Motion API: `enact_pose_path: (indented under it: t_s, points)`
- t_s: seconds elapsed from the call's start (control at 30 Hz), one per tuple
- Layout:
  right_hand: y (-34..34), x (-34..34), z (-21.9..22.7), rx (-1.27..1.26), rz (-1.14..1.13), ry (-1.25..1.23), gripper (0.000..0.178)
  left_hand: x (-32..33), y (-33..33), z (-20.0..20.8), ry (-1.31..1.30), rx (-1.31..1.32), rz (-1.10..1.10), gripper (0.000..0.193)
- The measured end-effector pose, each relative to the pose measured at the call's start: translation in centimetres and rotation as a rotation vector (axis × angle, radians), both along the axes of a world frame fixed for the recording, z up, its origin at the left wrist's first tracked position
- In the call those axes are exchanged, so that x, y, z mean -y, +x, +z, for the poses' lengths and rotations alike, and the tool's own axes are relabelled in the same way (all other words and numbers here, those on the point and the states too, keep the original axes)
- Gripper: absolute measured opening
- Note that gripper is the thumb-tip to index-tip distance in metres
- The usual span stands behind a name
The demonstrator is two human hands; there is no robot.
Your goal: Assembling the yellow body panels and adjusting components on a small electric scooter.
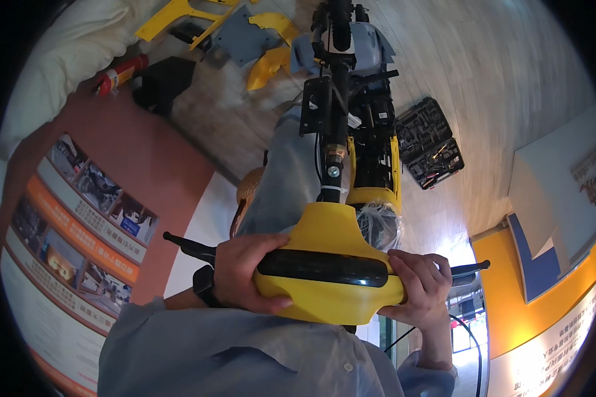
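Note:
A yellow handlebar cover [331, 301] with a glossy black band [322, 267] spans the near middle, close to my body. My left hand [248, 272], with a dark watch at its wrist, is closed round the cover's left end. At the other end my right hand [422, 283] grips the cover, its fingers curled over the top. Black brake levers stick out on both sides, the left lever [189, 247] and the right lever [471, 268]. Beyond the cover runs the bare black steering column [338, 112] of a partly stripped scooter; the handlebar inside the cover is hidden.
An open black tool case [430, 142] lies on the floor right of the scooter. Yellow body panels [271, 63] and a grey panel [243, 34] lie at the far left, near a red fire extinguisher [122, 74]. Poster boards [89, 218] flank the left; a cable [473, 331] hangs at the right.

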State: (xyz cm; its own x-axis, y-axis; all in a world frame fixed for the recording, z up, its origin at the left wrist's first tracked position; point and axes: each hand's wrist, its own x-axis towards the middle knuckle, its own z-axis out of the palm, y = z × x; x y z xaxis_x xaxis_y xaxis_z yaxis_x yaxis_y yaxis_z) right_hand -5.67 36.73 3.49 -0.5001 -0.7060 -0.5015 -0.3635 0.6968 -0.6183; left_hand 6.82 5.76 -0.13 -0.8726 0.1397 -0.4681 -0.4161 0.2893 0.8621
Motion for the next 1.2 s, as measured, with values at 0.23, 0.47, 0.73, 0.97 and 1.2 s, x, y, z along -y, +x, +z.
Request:
enact_pose_path:
  t_s: [0.23, 0.47, 0.73, 0.97, 1.2]
  points:
    - [0.8, 0.2, 0.7, 0.008, 0.089, 0.124, 0.079, 0.2, 0.2, 0.1, 0.025, -0.028, 0.050, 0.076]
    - [1.5, 0.0, 1.1, -0.063, 0.143, 0.232, 0.089, 0.2, -0.1, 0.2, 0.090, 0.070, 0.096, 0.074]
    - [-0.5, 2.6, 2.0, 0.142, 0.083, 0.209, 0.098, 0.0, 0.2, 0.4, 0.006, 0.085, 0.079, 0.070]
    - [1.9, 4.9, 0.6, 0.118, -0.223, 0.011, 0.080, -1.0, 0.5, 0.1, -0.099, -0.042, 0.155, 0.057]
    - [2.1, 4.9, 0.3, -0.032, -0.249, 0.007, 0.066, -1.4, -0.1, 0.2, -0.061, 0.077, 0.161, 0.053]
